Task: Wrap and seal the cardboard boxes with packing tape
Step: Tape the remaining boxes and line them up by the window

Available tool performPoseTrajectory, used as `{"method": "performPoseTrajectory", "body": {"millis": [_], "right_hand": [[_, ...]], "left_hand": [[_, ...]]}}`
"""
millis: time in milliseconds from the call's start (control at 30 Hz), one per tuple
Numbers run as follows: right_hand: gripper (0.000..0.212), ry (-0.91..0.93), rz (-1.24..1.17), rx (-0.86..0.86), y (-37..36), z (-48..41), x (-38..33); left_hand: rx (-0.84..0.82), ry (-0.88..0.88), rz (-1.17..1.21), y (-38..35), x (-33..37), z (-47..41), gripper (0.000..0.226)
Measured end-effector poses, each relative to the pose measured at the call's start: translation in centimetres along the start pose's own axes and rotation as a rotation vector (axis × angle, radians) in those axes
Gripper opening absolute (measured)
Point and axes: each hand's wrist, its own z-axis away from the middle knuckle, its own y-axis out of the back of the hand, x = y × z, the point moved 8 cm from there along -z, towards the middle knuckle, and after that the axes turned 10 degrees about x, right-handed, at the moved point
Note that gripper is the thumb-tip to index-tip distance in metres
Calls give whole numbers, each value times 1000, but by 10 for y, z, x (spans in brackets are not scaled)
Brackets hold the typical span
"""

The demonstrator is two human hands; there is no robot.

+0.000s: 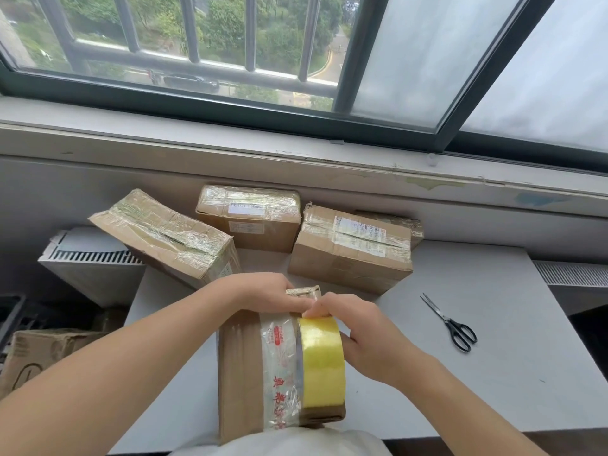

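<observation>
Yellow packing tape (322, 360) rides a cardboard box (240, 373) at six o'clock on the grey worktop (477, 373), the roll gripped in the right hand (358, 334) while the left hand (269, 291) clasps the box's far end. Keeping the strip taut and pressed flat should avoid wrinkles. Sealed boxes (348, 248) wait at twelve o'clock; scissors (450, 324) lie at three, ready for the cut.

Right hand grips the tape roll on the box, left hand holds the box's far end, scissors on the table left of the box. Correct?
No. The scissors lie on the table right of the box, not left; the head view shows it. The rest stands: the right hand grips the tape roll on the box, and the left hand holds its far end.
</observation>
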Motion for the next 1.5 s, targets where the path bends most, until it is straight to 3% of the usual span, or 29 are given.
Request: {"method": "performPoseTrajectory", "body": {"millis": [167,367,567,700,867,1033,1233,1367,1500], "right_hand": [[23,-16,-38,-89,-2,4,3],[22,53,-81,-52,8,5,-7],[26,5,-79,-152,2,2,-4],[25,43,39,-216,-9,-4,-5],[21,84,-11,-111,5,-17,-16],[17,276,101,-100,6,-12,-35],[35,362,166,-50,8,0,-41],[39,307,66,-15,14,1,-39],[38,65,84,76,31,-11,-20]], "left_hand": [[64,-17,28,6,0,5,69],[240,-163,98,15,8,15,40],[194,-113,222,19,-11,24,42],[271,-169,69,19,-4,23,54],[307,-153,-57,22,-5,21,65],[286,-165,-73,18,-2,18,65],[305,-174,-41,20,-1,16,58],[326,-184,-60,25,1,10,61],[371,-119,-37,40,-9,-3,63]]}}
